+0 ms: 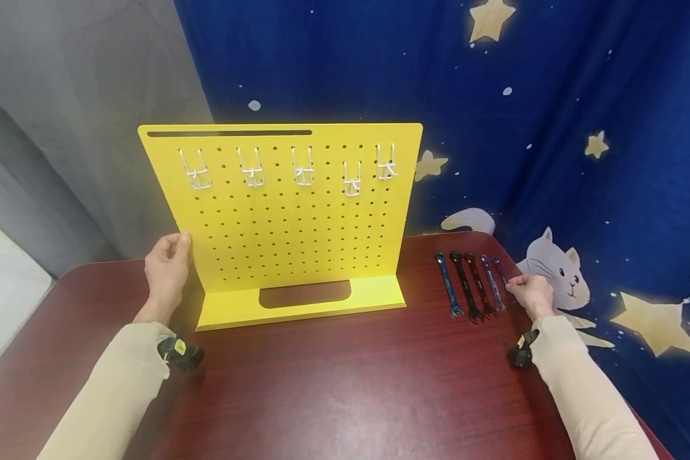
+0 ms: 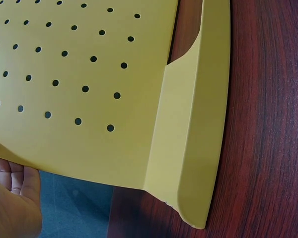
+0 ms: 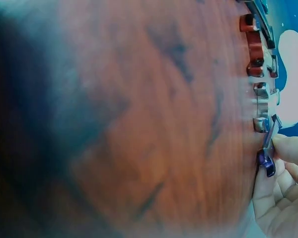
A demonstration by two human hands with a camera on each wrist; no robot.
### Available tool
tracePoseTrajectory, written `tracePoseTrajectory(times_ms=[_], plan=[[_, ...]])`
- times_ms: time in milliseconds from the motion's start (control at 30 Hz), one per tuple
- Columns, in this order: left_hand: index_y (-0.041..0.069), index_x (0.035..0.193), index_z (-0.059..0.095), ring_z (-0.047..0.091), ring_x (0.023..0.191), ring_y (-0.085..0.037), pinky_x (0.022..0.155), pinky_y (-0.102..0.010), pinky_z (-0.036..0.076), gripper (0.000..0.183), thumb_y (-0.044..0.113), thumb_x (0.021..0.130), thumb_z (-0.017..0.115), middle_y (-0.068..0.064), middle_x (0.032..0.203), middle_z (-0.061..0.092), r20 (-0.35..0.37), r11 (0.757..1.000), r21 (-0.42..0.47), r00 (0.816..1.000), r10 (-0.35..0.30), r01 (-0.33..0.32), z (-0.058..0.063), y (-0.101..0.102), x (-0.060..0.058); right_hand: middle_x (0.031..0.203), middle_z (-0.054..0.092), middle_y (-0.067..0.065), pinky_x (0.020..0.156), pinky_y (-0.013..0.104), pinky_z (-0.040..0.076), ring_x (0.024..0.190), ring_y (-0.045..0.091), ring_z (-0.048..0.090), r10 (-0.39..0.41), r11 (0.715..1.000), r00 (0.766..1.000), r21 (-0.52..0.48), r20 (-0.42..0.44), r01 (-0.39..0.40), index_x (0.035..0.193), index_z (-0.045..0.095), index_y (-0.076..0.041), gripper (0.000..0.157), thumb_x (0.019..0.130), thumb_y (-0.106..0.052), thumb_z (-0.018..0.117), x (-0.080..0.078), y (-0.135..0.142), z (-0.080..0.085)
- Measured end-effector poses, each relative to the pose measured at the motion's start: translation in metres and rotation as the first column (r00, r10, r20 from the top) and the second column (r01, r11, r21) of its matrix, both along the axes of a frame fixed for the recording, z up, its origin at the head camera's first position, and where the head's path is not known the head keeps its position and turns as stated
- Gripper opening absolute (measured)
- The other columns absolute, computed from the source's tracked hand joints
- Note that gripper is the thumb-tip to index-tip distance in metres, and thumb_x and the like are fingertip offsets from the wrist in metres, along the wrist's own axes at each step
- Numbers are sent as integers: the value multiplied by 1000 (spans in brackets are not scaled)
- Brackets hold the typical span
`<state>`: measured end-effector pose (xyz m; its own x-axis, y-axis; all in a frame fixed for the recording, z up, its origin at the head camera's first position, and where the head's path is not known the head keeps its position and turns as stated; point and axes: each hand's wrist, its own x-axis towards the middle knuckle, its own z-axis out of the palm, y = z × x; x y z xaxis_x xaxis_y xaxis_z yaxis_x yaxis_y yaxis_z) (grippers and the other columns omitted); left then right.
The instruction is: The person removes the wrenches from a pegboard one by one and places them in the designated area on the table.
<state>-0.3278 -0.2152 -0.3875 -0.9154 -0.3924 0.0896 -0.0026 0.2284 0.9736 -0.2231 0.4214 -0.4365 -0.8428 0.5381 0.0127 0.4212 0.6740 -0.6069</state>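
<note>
A yellow pegboard (image 1: pixel 299 236) stands upright on the table, with several white wire hooks (image 1: pixel 304 172) fixed in its upper rows. At its left edge, my left hand (image 1: pixel 168 265) grips the board between thumb and fingers; the left wrist view shows the curled fingers (image 2: pixel 30 183) behind that edge. On the right, my right hand (image 1: pixel 533 294) pinches the small purple wrench (image 3: pixel 266 161), the rightmost of a row. Beside it lie a silvery-blue wrench (image 1: pixel 492 284), a dark reddish wrench (image 1: pixel 479 284), a black wrench (image 1: pixel 466 284) and a blue wrench (image 1: pixel 448 284).
The dark red wooden table (image 1: pixel 333 383) ends close beside my right hand. A blue curtain (image 1: pixel 333 57) with stars and a cat hangs behind and to the right. A grey curtain (image 1: pixel 92 128) hangs at the left. The board's base (image 1: pixel 230 310) has a cutout.
</note>
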Motion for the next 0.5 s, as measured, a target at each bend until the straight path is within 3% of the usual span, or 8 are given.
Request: tracePoseTrajectory(times_ms=[233,500], plan=[[29,95,55,48,85,-3,83,-21,43,18,47,93,51,13,87,50,8,1000,-19,1000,-5,5,0,0,0,95,63,26,77,49,37,94,40,49,-1,999,1000,44,-18,2,94,66,7,22,87,-13,61,-1,-1,-1],[30,94,55,48,84,-3,78,-18,41,17,46,93,51,12,85,50,2,1000,-22,1000,0,0,-1,-1,0,96,63,26,75,49,37,93,42,50,12,996,999,85,-33,-9,91,66,7,21,85,-13,62,1,-1,-2]])
